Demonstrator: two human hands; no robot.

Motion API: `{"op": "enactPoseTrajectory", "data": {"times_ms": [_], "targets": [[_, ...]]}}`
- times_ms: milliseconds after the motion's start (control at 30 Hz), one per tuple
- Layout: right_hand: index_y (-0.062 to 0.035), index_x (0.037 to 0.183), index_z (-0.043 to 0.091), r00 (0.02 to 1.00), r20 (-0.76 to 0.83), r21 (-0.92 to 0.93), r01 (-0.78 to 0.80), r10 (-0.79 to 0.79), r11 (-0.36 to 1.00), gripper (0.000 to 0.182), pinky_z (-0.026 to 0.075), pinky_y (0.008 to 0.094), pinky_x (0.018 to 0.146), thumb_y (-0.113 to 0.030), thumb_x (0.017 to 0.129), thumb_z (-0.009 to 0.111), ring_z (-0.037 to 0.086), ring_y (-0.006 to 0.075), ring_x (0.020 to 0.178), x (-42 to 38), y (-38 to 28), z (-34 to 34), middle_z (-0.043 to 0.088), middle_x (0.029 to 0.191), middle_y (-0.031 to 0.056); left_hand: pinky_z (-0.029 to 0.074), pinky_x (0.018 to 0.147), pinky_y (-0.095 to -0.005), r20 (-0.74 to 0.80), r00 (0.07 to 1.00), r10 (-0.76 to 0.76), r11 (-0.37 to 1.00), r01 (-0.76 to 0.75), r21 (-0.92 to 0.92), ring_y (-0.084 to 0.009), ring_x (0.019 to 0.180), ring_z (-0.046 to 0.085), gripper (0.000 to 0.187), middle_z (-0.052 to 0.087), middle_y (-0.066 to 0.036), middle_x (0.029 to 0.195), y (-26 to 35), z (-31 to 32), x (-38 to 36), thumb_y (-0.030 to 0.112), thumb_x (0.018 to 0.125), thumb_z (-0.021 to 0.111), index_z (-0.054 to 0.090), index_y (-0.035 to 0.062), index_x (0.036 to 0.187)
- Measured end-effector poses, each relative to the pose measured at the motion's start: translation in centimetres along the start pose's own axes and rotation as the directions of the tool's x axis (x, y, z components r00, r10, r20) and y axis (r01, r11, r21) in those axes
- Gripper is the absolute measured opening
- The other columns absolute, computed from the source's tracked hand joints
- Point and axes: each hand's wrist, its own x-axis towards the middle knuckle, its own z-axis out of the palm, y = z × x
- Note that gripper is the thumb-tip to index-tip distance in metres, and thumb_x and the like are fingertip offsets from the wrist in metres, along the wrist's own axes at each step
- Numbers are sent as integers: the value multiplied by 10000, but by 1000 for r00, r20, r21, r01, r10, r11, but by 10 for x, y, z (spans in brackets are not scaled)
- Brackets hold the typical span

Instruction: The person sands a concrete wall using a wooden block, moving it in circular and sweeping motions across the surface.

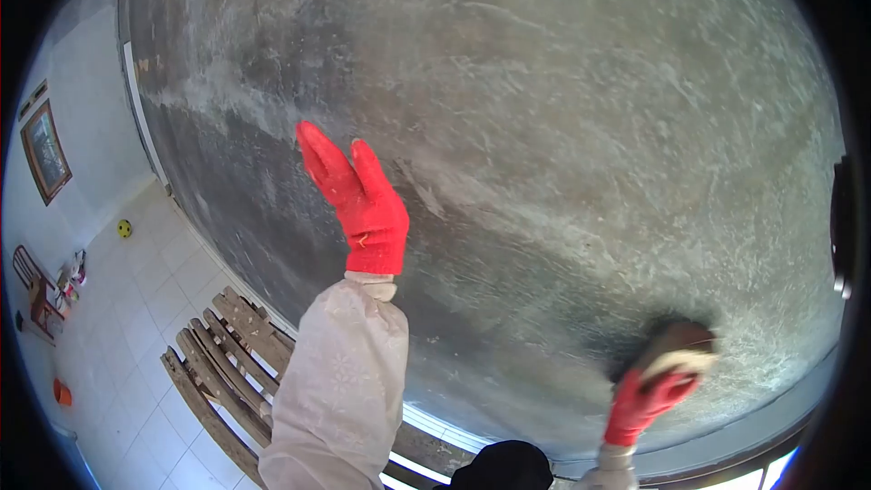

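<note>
A grey, streaked plaster wall point(544, 127) fills most of the view. My left hand point(356, 195), in a red glove, is raised at the wall left of centre, its fingers stretched and apart with nothing in them. At the lower right my right hand point(651, 399), also red-gloved, has its fingers wrapped round the pale handle of a brown rubbing tool point(680, 343). That tool lies against the wall and is blurred by motion. Darker patches of plaster show around it and below my left hand.
Wooden slats of a platform point(213, 377) stand at the lower left above a white tiled floor point(150, 318). Farther off are a yellow ball point(124, 229), a chair point(41, 295), an orange pot point(62, 392) and a window point(45, 151). A black rounded object point(508, 467) shows at the bottom.
</note>
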Motion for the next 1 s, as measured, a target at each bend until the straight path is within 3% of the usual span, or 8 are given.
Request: {"op": "enactPoseTrajectory", "data": {"times_ms": [133,267,400,533,600,800,867,1000], "targets": [[-112,1473,362,964,-130,80,-225,234,971,724,285,550,1079,-337,858,670,249,462,1377,123,-55,-4,152,1534,283,121,1158,-484,42,995,-89,996,90,-27,-386,1420,182,629,198,-240,1538,-20,14,-13,260,1009,401,131,-34,1496],[-188,1353,521,939,123,-25,327,-321,945,656,378,571,979,-335,745,717,417,443,1195,113,-179,8,375,1371,227,150,1153,-455,31,994,-109,991,112,-79,-362,1408,213,630,241,-223,1527,-18,15,-7,266,1015,400,121,-15,1505],[-339,1067,609,520,267,298,756,-811,583,395,425,569,883,-340,691,731,459,398,1052,-17,-175,48,459,1155,116,199,1139,-422,-28,939,-341,875,307,-375,-312,1404,239,621,262,-181,1530,-6,2,19,270,1020,398,115,34,1520],[-229,1035,580,729,446,93,540,-520,837,409,454,533,867,-310,684,774,473,356,954,-2,-110,-1,434,1079,130,251,1119,-377,15,875,-484,707,401,-583,-247,1393,271,609,263,-119,1544,-13,-17,36,274,1026,392,102,112,1537],[-151,1467,332,963,237,43,124,-131,991,808,352,565,1017,-313,783,730,381,464,1274,-17,-25,23,311,1437,258,260,1115,-364,62,853,-518,669,449,-593,-232,1391,278,606,262,-107,1547,-17,-22,40,275,1028,389,97,131,1540],[-145,1428,434,973,-77,-55,215,-219,975,689,331,582,1022,-350,814,671,339,478,1312,169,-225,19,261,1483,286,147,1155,-419,132,901,-414,801,429,-417,-282,1420,223,639,288,-146,1535,-27,-26,42,309,1030,373,57,74,1533],[-227,1348,514,895,243,-3,386,-373,923,624,393,575,940,-342,762,696,439,442,1181,128,-268,28,419,1355,200,46,1166,-465,205,887,-414,829,460,-318,-319,1436,181,670,301,-162,1526,-27,-25,44,363,1027,355,47,35,1524],[-310,1061,597,527,226,240,785,-819,571,413,425,536,875,-415,684,731,454,383,1031,11,-242,60,478,1182,56,-1,1164,-494,265,879,-397,820,469,-329,-341,1445,151,691,312,-166,1520,-34,-30,50,404,1023,338,49,18,1519]]}}
